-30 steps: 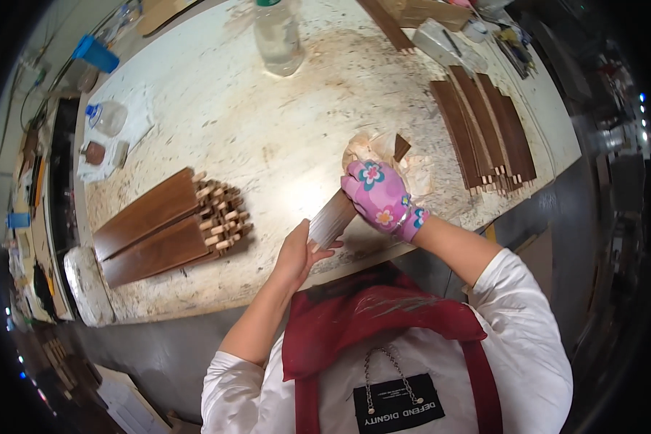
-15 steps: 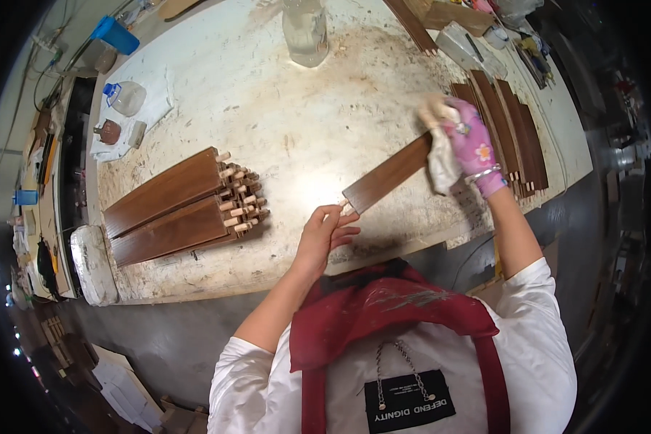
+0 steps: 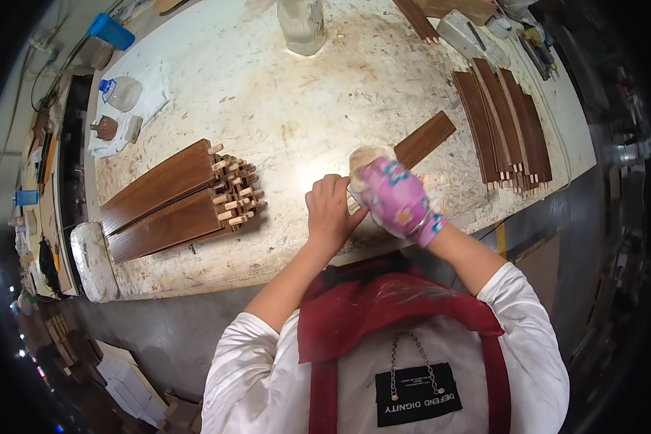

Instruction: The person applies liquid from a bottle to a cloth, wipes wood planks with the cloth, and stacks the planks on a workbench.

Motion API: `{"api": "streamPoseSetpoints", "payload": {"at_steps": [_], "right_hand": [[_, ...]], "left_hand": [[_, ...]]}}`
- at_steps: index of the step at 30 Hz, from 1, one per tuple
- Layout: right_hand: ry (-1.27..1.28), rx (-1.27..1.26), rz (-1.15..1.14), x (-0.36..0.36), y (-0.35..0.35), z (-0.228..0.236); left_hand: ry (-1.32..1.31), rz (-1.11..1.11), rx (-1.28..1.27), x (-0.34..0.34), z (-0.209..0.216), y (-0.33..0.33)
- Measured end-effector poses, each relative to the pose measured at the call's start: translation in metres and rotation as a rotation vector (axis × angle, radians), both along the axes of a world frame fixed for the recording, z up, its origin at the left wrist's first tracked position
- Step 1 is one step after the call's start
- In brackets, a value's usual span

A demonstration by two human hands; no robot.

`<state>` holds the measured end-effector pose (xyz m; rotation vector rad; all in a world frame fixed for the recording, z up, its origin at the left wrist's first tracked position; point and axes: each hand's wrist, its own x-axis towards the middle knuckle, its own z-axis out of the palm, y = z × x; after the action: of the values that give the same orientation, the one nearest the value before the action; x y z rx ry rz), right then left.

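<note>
A dark brown wooden slat (image 3: 428, 139) slants up to the right from between my hands. My bare left hand (image 3: 330, 215) is closed at its near end, which is hidden by fingers and cloth. My right hand (image 3: 398, 195), in a pink flowered glove, presses a pale cloth (image 3: 369, 158) around the slat close to my left hand. The glove is slightly blurred. To the left lies a stack of brown slats (image 3: 168, 206), with several light wooden dowels (image 3: 235, 189) sticking out of their ends.
More dowelled slats (image 3: 500, 126) lie along the table's right side, and others (image 3: 416, 18) at the far edge. A clear jug (image 3: 301, 29) stands at the back. A blue-capped bottle (image 3: 123, 94) rests on white cloth at the left; a white wrapped block (image 3: 94, 262) sits at the near-left corner.
My gloved right hand has slid the cloth down along the slat, from its far end toward my left hand. The far part of the slat now shows bare. My left hand stays at the near end.
</note>
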<state>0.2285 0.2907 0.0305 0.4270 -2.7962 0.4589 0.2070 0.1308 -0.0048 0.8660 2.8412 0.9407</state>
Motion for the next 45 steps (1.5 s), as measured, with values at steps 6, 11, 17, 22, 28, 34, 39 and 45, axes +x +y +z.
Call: {"api": "streamPoseSetpoints", "payload": {"at_steps": [6,11,17,22,28,34,39,45], "right_hand": [[-0.501,-0.154,-0.297,-0.023,0.05,0.007],[-0.169,-0.085,0.083,-0.006,-0.007,0.018],[-0.275,0.004,0.066,-0.025,0.019,0.033],[-0.371,0.092,-0.076,-0.026,0.035,0.001],[-0.173,0.15,-0.403,-0.061,0.16,0.01],[-0.026,-0.349,-0.389,-0.044,0.196,0.023],[0.005,-0.416,-0.193,-0.051,0.146,0.017],[-0.05,-0.631,-0.243,-0.042,0.172,0.025]], "left_hand": [[0.025,0.02,0.047,-0.001,-0.004,0.0],[0.012,0.035,0.069,0.0,-0.01,-0.009],[0.028,0.016,0.065,-0.001,-0.006,-0.001],[-0.002,0.028,0.061,-0.001,-0.007,-0.005],[-0.007,0.025,0.048,0.003,0.007,-0.012],[0.084,-0.071,-0.01,0.012,0.034,-0.013],[0.104,-0.01,-0.112,-0.001,0.018,0.01],[-0.078,-0.217,0.093,0.022,0.092,-0.073]]}}
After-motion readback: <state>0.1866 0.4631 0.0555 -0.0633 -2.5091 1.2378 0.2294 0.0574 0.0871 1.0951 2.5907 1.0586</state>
